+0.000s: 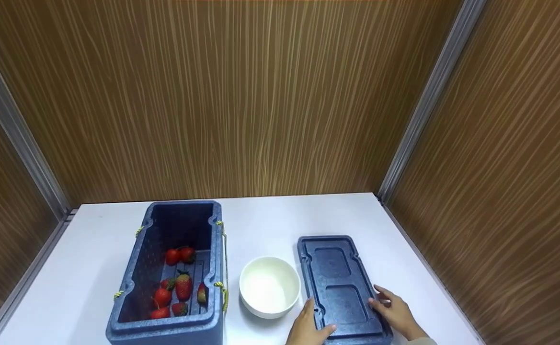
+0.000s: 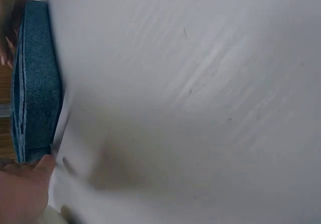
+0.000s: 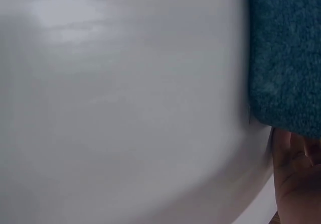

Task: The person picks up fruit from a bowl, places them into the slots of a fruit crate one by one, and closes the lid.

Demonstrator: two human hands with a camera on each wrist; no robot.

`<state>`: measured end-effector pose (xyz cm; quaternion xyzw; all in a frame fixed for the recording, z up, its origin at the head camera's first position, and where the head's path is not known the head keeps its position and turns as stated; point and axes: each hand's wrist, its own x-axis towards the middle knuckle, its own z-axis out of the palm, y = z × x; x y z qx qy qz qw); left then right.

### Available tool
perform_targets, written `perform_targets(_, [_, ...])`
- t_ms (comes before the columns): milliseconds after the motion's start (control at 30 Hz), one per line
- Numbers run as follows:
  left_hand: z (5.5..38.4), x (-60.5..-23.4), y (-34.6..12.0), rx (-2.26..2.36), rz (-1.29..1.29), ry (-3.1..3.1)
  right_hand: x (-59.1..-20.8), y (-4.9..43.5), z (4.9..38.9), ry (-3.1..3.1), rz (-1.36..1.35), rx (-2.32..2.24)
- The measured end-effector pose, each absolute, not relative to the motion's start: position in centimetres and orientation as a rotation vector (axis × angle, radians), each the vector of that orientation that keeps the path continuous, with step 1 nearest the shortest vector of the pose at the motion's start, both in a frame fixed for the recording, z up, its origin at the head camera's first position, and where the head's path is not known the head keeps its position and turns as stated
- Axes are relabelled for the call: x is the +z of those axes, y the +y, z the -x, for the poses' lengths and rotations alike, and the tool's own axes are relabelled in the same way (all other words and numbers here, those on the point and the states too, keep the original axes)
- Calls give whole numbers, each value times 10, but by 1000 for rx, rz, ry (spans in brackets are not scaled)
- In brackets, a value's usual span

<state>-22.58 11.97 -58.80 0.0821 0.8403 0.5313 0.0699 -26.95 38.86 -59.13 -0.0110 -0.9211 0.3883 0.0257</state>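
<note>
A dark blue rectangular lid [image 1: 343,287] with two recessed panels lies on the white table in the head view. My left hand [image 1: 307,327] is at its near left edge, fingers extended along the side and thumb reaching over the near part. On the opposite side my right hand [image 1: 394,311] touches the right edge with loosely bent fingers. In the left wrist view the lid [image 2: 41,78] shows its side, with the left hand [image 2: 25,189] by a corner. The right wrist view has the lid's rounded corner [image 3: 286,58] above the right hand [image 3: 298,184]; some fingertips are hidden there.
Left of the lid stands a white bowl [image 1: 270,287] with nothing in it. Farther left, a deep blue box [image 1: 165,324] with yellow rope handles holds several strawberries [image 1: 183,286] and small red fruits. Wood-grain panels [image 1: 241,96] enclose the white table [image 1: 265,220].
</note>
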Motion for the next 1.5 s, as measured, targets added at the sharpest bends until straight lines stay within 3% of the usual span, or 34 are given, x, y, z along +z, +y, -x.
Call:
perform_targets(933, [225, -602, 111, 1778, -372, 2665, -596, 398, 256, -2792, 6, 1350])
perform_targets(1500, [225, -598, 112, 1825, -310, 2603, -600, 402, 253, -2683, 18, 1527])
